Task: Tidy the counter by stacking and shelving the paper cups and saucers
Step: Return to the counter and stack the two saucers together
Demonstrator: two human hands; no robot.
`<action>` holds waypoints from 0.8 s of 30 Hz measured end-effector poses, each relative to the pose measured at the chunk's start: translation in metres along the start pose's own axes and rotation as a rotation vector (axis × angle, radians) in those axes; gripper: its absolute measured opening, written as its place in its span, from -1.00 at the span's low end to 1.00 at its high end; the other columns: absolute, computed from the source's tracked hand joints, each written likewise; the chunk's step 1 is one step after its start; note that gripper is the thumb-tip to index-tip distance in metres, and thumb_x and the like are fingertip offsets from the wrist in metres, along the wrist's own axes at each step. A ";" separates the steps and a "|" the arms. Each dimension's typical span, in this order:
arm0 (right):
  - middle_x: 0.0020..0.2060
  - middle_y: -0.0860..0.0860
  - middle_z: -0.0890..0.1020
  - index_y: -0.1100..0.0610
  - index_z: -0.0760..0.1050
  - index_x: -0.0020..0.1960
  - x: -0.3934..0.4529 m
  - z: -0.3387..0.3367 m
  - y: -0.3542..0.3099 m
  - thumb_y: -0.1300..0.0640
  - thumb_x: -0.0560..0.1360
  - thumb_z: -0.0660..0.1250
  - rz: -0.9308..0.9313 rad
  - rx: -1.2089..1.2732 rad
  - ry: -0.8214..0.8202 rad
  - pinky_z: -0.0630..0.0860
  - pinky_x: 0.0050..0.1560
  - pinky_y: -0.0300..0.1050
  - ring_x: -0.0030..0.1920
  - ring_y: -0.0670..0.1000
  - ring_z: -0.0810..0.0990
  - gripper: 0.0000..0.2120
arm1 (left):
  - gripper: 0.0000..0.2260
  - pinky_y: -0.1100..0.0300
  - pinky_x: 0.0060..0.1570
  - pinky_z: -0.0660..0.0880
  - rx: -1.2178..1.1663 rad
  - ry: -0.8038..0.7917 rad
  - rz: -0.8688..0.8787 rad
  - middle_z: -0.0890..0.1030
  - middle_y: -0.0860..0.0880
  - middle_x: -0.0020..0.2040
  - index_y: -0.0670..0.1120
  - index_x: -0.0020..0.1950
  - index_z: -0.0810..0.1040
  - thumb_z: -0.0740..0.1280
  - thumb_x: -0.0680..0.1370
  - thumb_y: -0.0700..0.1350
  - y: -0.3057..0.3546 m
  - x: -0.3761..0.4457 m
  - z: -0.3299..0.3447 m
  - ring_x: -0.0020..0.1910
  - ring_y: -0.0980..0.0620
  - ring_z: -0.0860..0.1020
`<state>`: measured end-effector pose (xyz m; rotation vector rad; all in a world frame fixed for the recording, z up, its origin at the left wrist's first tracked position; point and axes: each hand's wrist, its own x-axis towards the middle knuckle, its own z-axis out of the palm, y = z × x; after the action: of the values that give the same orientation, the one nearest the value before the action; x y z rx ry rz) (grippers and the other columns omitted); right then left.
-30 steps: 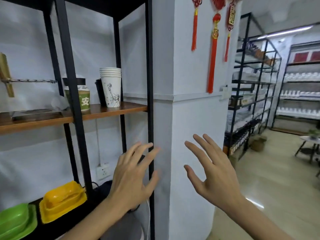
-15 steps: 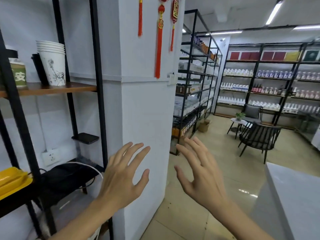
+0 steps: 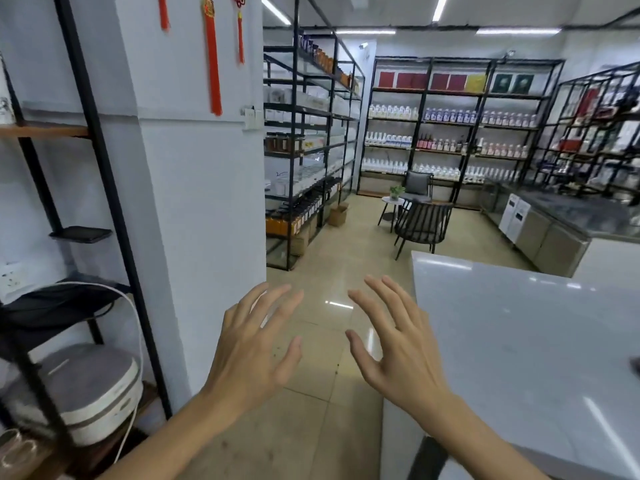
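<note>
My left hand [image 3: 254, 344] and my right hand [image 3: 398, 344] are both raised in front of me over the tiled floor, fingers spread, holding nothing. The white counter [image 3: 519, 341] lies to the right, its near corner just beyond my right hand. The wooden shelf [image 3: 45, 130] of the black-framed rack sits at the far left; only a sliver of a paper cup [image 3: 4, 105] shows at the left edge. No saucers are in sight.
A white pillar [image 3: 194, 188] with red tassels stands between rack and aisle. A white rice cooker [image 3: 86, 393] sits low in the rack. Stocked black shelving [image 3: 311, 150], a black chair [image 3: 420, 225] and a small round table [image 3: 393, 200] lie ahead.
The view has swung right, away from the rack: the stacked cups have slid out of frame on the left and the white counter has come in on the right. Both hands stay open.
</note>
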<state>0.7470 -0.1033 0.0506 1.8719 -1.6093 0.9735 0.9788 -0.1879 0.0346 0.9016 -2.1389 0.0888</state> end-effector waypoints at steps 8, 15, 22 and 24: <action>0.54 -0.05 0.36 -0.11 0.35 0.51 -0.099 -0.100 0.018 -0.11 0.55 0.34 0.122 -0.137 -0.066 0.42 0.36 -0.01 0.58 0.03 0.27 -0.46 | -0.45 -0.01 0.43 0.33 -0.116 -0.077 0.086 0.41 0.11 0.52 0.15 0.56 0.34 0.28 0.55 0.09 0.108 -0.038 0.014 0.55 -0.02 0.32; 0.54 -0.04 0.37 -0.10 0.35 0.49 -0.168 -0.165 0.043 -0.09 0.55 0.35 0.254 -0.218 -0.046 0.44 0.33 0.02 0.57 0.05 0.29 -0.47 | -0.46 0.02 0.42 0.32 -0.187 -0.144 0.198 0.45 0.07 0.50 0.09 0.54 0.39 0.26 0.55 0.12 0.189 -0.047 0.044 0.54 -0.03 0.34; 0.54 -0.01 0.37 -0.04 0.40 0.48 -0.230 -0.228 0.101 -0.03 0.54 0.37 0.387 -0.330 -0.050 0.46 0.35 0.05 0.57 0.08 0.30 -0.48 | -0.48 -0.07 0.42 0.38 -0.316 -0.193 0.302 0.47 0.06 0.49 0.08 0.53 0.40 0.26 0.56 0.13 0.281 -0.039 0.104 0.52 -0.05 0.36; 0.54 0.01 0.38 -0.03 0.39 0.49 -0.247 -0.247 0.123 -0.02 0.53 0.39 0.417 -0.365 -0.050 0.45 0.36 0.05 0.57 0.09 0.31 -0.46 | -0.47 -0.07 0.44 0.34 -0.346 -0.207 0.331 0.46 0.05 0.49 0.09 0.53 0.38 0.26 0.56 0.14 0.312 -0.038 0.125 0.53 -0.06 0.34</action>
<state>0.5631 0.2146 0.0050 1.3551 -2.0964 0.7257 0.7173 0.0230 -0.0069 0.3654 -2.3819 -0.2121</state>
